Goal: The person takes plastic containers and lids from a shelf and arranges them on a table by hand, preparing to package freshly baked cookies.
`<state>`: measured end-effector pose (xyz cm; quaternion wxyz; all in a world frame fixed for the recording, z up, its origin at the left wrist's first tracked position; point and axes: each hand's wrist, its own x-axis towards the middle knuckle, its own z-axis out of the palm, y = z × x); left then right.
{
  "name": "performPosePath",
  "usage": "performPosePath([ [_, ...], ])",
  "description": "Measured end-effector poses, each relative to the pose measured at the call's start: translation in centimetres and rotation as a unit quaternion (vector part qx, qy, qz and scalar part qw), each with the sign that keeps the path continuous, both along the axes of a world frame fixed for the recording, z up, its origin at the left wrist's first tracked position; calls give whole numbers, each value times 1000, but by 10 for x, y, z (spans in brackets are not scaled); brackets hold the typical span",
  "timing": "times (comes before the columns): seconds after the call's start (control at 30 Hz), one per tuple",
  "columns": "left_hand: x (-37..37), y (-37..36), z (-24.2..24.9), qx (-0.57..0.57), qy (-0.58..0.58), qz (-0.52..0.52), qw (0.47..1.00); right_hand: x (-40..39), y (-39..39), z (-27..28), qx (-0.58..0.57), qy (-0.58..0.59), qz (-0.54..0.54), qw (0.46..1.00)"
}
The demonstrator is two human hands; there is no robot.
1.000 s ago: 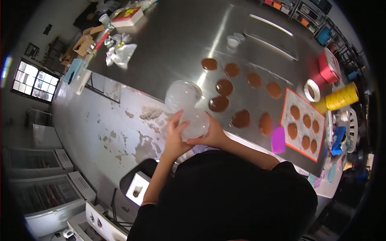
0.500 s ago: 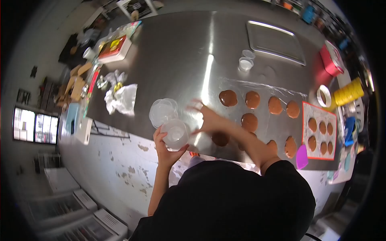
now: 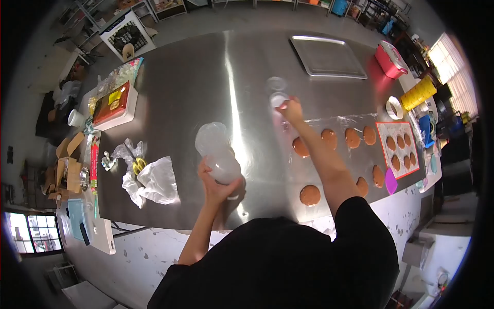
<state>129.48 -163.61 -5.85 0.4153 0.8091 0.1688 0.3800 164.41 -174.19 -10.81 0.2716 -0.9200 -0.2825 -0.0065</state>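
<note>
My left hand (image 3: 216,189) is wrapped round a clear plastic tub (image 3: 225,167) above the steel table. Just beyond the tub lies a stack of round translucent lids (image 3: 211,135). With its arm stretched forward, my right hand (image 3: 292,111) pinches the edge of a small clear plastic cup (image 3: 278,98); the fingertips are slightly blurred. Behind that cup is a clear round lid (image 3: 276,83). Glossy brown chocolate-coloured rounds (image 3: 310,195) lie in rows on clear film, some hidden under my right forearm.
A metal tray (image 3: 329,57) lies at the back, left of a pink box (image 3: 391,59). To the right are an orange-edged mat (image 3: 399,171) bearing more rounds and a purple spatula (image 3: 391,181). Crumpled plastic with yellow-handled scissors (image 3: 139,165) lies left.
My right hand has moved from beside the tub forward to the small cup. The tub in my left hand is now tilted differently. The head view has shifted.
</note>
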Motion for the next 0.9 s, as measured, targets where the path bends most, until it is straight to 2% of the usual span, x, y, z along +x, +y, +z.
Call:
performPosePath([
  [0.13,14,33,-2,-17,-19,18,1000,-68,63,6,111,85,75,987],
  [0.23,22,51,5,-6,-18,17,1000,-89,93,8,108,96,61,988],
  [0.37,36,66,-4,-13,-35,10,999,-93,99,10,66,86,58,992],
  [0.47,49,68,-5,-11,-32,-16,999,-100,79,36,122,20,49,991],
  [0.5,54,64,1,3,-33,-22,999,-103,65,52,199,192,139,951],
  [0.53,60,60,4,18,-35,-27,999,-109,52,64,268,356,222,867],
  [0.57,66,55,2,15,-34,-27,999,-120,41,67,265,358,222,868],
  [0.63,82,44,-3,35,-44,-103,993,-142,19,74,335,468,296,762],
  [0.67,93,37,-4,36,-45,-101,993,-144,10,87,254,431,262,825],
  [0.73,117,21,-4,82,-62,-199,975,-133,-9,87,204,432,184,859],
  [0.9,182,-4,-4,101,-47,-238,965,-86,-40,64,311,415,122,846],
])
